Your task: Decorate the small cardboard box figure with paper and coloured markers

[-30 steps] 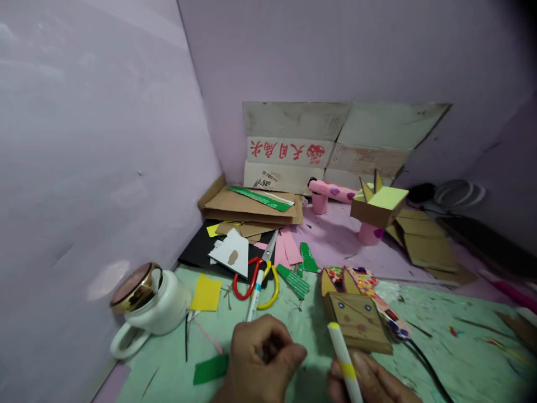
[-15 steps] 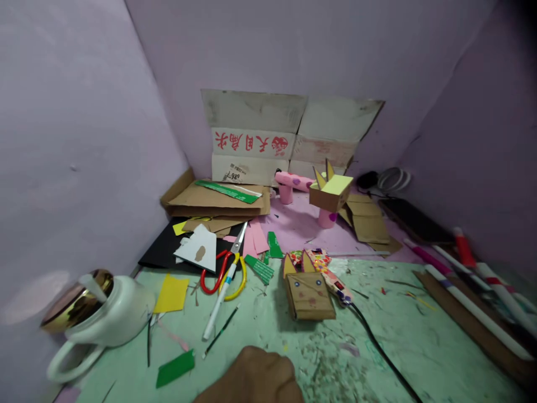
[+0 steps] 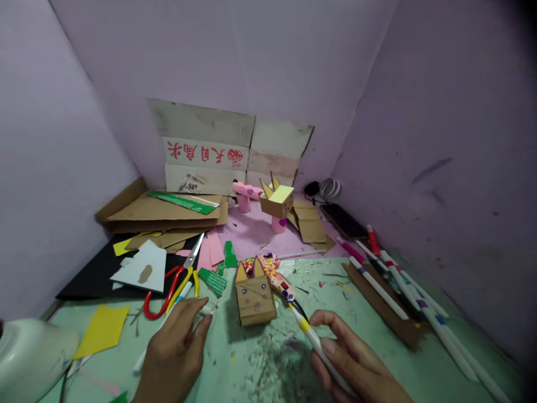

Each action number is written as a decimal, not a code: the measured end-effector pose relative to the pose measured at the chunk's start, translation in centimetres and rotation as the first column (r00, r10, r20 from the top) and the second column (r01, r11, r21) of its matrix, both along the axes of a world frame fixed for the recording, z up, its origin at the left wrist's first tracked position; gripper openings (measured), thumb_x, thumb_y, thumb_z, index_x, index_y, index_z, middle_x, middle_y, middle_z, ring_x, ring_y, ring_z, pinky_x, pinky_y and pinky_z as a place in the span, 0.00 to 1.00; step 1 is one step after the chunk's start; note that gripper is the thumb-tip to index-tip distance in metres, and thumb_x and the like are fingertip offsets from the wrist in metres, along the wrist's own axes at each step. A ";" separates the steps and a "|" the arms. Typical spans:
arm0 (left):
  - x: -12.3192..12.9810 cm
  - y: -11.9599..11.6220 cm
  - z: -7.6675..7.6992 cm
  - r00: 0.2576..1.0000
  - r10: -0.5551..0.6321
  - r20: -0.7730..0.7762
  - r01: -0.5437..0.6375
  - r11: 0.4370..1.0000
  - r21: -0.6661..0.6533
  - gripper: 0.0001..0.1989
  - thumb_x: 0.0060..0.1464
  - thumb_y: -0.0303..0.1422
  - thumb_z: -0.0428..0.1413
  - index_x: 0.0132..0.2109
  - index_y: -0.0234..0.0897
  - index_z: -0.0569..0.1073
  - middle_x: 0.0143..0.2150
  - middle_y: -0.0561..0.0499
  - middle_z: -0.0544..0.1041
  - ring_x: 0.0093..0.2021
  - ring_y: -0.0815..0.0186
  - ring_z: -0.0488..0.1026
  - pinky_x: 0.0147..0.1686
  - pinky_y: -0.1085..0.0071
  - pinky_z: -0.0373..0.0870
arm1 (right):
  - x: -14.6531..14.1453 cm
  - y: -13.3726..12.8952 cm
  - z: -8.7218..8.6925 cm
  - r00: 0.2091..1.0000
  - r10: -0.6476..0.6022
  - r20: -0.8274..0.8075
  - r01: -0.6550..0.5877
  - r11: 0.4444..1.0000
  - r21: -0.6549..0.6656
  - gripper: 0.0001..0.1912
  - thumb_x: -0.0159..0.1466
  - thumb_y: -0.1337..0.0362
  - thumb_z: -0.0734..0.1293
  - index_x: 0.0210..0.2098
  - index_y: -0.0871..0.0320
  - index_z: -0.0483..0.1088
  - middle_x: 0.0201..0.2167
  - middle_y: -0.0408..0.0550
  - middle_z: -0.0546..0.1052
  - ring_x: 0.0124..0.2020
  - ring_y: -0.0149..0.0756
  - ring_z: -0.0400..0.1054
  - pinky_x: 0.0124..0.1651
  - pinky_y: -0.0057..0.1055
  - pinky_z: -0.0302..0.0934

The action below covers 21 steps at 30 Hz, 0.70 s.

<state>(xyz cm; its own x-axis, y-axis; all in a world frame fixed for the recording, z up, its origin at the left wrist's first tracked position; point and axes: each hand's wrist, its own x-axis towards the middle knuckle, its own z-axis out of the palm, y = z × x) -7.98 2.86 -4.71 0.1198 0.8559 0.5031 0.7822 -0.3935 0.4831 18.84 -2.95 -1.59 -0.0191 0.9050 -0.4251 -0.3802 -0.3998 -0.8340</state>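
Observation:
My right hand (image 3: 352,355) is closed round a white marker (image 3: 319,347) with a yellow band, its uncovered yellow tip pointing up and left. My left hand (image 3: 174,350) has its thumb and fingers bent together at a small, blurred whitish thing (image 3: 206,309); what it is cannot be made out. Between and beyond the hands stands a brown cardboard animal head (image 3: 255,301) with drawn eyes and pointed ears. Behind it lies a patterned glue-gun-like tool (image 3: 277,278) with a black cord. A white pen (image 3: 140,361) passes partly under my left hand, beside red-and-yellow scissors (image 3: 170,296).
A pink figure (image 3: 278,224) with a cardboard head stands at the back, near folded cardboard (image 3: 168,215). Markers (image 3: 380,294) and a phone (image 3: 344,220) lie right. Paper scraps (image 3: 103,331) and a white pot (image 3: 37,355) are left.
The view has shifted right. Instead of one closed hand at the bottom edge, both hands now show over the table, with the yellow-tipped marker in my right hand.

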 end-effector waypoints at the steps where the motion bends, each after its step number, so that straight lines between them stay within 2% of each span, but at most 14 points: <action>1: 0.3 -0.1 0.4 0.992 -0.010 0.130 0.026 0.992 -0.120 0.12 0.59 0.39 0.54 0.46 0.38 0.74 0.40 0.47 0.79 0.35 0.61 0.78 0.34 0.68 0.76 | 0.0 0.1 0.0 0.999 0.016 -0.038 -0.015 1.000 0.024 0.18 0.55 0.48 0.74 0.37 0.51 0.70 0.20 0.35 0.70 0.13 0.16 0.48 0.17 0.14 0.39; 2: 0.8 -0.1 1.0 0.966 0.014 0.257 0.056 0.964 -0.261 0.15 0.58 0.42 0.55 0.46 0.38 0.74 0.38 0.47 0.79 0.31 0.63 0.77 0.31 0.69 0.75 | 0.2 0.3 0.0 0.997 0.028 -0.068 -0.024 0.998 0.063 0.17 0.56 0.48 0.73 0.35 0.53 0.70 0.21 0.35 0.71 0.13 0.16 0.49 0.16 0.14 0.40; 4: 2.0 -0.1 1.9 0.877 0.141 0.459 0.132 0.849 -0.512 0.24 0.55 0.49 0.55 0.49 0.35 0.71 0.37 0.46 0.78 0.25 0.65 0.74 0.22 0.71 0.71 | 0.5 0.8 0.3 0.994 0.020 -0.104 -0.004 0.989 0.146 0.16 0.56 0.50 0.74 0.31 0.55 0.72 0.24 0.38 0.74 0.15 0.20 0.58 0.18 0.17 0.52; 6: 3.2 0.2 2.4 0.789 0.252 0.561 0.204 0.753 -0.626 0.33 0.53 0.53 0.54 0.56 0.32 0.66 0.40 0.42 0.77 0.24 0.66 0.72 0.18 0.72 0.68 | 0.7 1.7 0.7 0.991 -0.050 -0.124 0.074 0.977 0.202 0.15 0.54 0.51 0.75 0.34 0.54 0.75 0.30 0.44 0.78 0.28 0.31 0.73 0.34 0.27 0.67; 7: 3.7 0.4 2.4 0.777 0.253 0.577 0.237 0.731 -0.640 0.35 0.52 0.53 0.55 0.58 0.30 0.64 0.42 0.41 0.77 0.24 0.67 0.71 0.19 0.72 0.67 | 0.7 2.3 0.8 0.987 -0.081 -0.136 0.109 0.970 0.217 0.17 0.53 0.52 0.76 0.39 0.53 0.76 0.35 0.47 0.80 0.38 0.37 0.75 0.45 0.32 0.66; 8: 3.9 0.6 2.3 0.788 0.227 0.572 0.254 0.727 -0.638 0.37 0.50 0.51 0.58 0.60 0.29 0.63 0.43 0.39 0.77 0.25 0.67 0.71 0.21 0.72 0.68 | 0.5 2.8 0.8 0.985 -0.088 -0.148 0.122 0.965 0.232 0.20 0.52 0.52 0.76 0.43 0.52 0.76 0.40 0.48 0.80 0.47 0.42 0.73 0.54 0.37 0.62; 10: 4.1 0.9 1.9 0.834 0.131 0.536 0.280 0.737 -0.616 0.40 0.45 0.44 0.63 0.61 0.31 0.62 0.45 0.38 0.77 0.27 0.66 0.72 0.24 0.70 0.70 | 0.0 4.0 0.5 0.985 -0.020 -0.169 0.067 0.958 0.279 0.25 0.52 0.53 0.76 0.48 0.49 0.74 0.46 0.49 0.79 0.55 0.46 0.68 0.60 0.43 0.56; 12: 4.0 1.1 1.6 0.866 0.046 0.497 0.297 0.753 -0.587 0.42 0.39 0.36 0.66 0.62 0.36 0.62 0.46 0.40 0.78 0.29 0.64 0.73 0.27 0.68 0.72 | -0.8 4.7 -0.2 0.982 0.075 -0.172 -0.014 0.943 0.332 0.27 0.52 0.53 0.76 0.51 0.48 0.72 0.48 0.49 0.78 0.56 0.48 0.67 0.59 0.45 0.56; 14: 4.2 1.1 1.5 0.875 -0.008 0.484 0.313 0.772 -0.553 0.43 0.38 0.30 0.65 0.64 0.40 0.61 0.48 0.41 0.78 0.33 0.59 0.76 0.29 0.65 0.74 | -1.5 5.0 -1.0 0.978 0.113 -0.178 -0.041 0.930 0.365 0.28 0.54 0.55 0.75 0.53 0.48 0.70 0.48 0.49 0.76 0.56 0.49 0.67 0.57 0.46 0.58; 18: 5.5 1.1 2.1 0.862 -0.062 0.502 0.339 0.808 -0.482 0.39 0.41 0.27 0.64 0.62 0.38 0.62 0.53 0.40 0.76 0.48 0.51 0.75 0.43 0.59 0.74 | -2.1 4.6 -1.5 0.977 0.108 -0.184 -0.031 0.925 0.379 0.30 0.54 0.54 0.75 0.55 0.48 0.69 0.49 0.50 0.75 0.56 0.50 0.67 0.58 0.46 0.58; 21: 6.4 1.1 2.1 0.882 -0.045 0.469 0.308 0.809 -0.502 0.32 0.42 0.29 0.64 0.57 0.39 0.66 0.51 0.43 0.77 0.49 0.53 0.76 0.46 0.59 0.73 | -1.5 4.2 -1.2 0.996 0.033 -0.084 0.006 0.903 0.429 0.39 0.48 0.48 0.77 0.57 0.46 0.68 0.51 0.49 0.75 0.57 0.52 0.66 0.62 0.47 0.53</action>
